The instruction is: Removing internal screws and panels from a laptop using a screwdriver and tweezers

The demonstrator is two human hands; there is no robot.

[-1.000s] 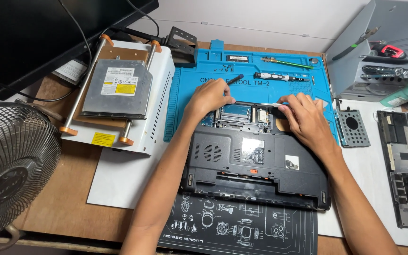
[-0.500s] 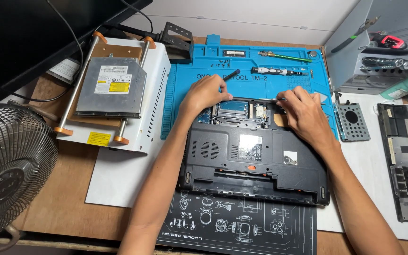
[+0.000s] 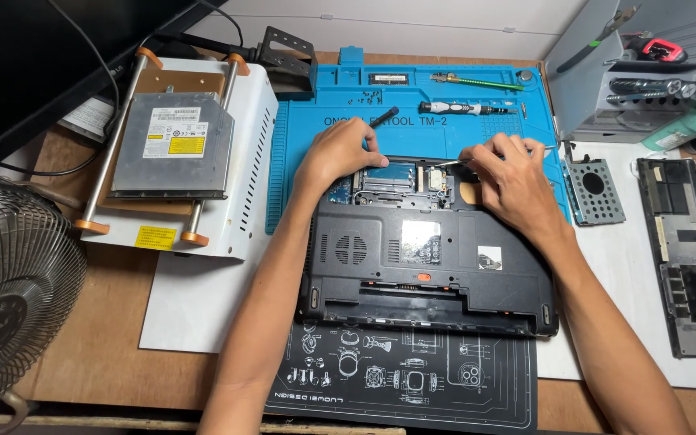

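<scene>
Two hands of mine work over the open bay of an upturned black laptop (image 3: 428, 258) that lies partly on a blue repair mat (image 3: 412, 121) and partly on a black printed mat (image 3: 400, 379). My left hand (image 3: 338, 153) is curled narrow around a black-handled screwdriver (image 3: 383, 116), whose handle sticks up and away from my knuckles; the tip is hidden under my fingers, at the left edge of the exposed circuit board (image 3: 392, 179). My right hand (image 3: 509, 173) pinches a thin metal pair of tweezers (image 3: 451, 162), fingers closed tight on it, the point resting just over the right part of the same board. Both wrists lie on the laptop's back shell.

Elsewhere in this head view, an optical drive (image 3: 172, 145) sits on a white heating plate (image 3: 227, 161) to my left, with a desk fan (image 3: 10, 298) at the near left corner. Loose screws (image 3: 368, 97), a second driver (image 3: 461, 107) and a green-handled tool (image 3: 477, 80) lie along the far edge of the mat. To my right a metal drive caddy (image 3: 594, 189) and a long black cover panel (image 3: 682, 258) rest on a white sheet (image 3: 630, 266), and a grey tool rack (image 3: 630, 72) stands behind them
</scene>
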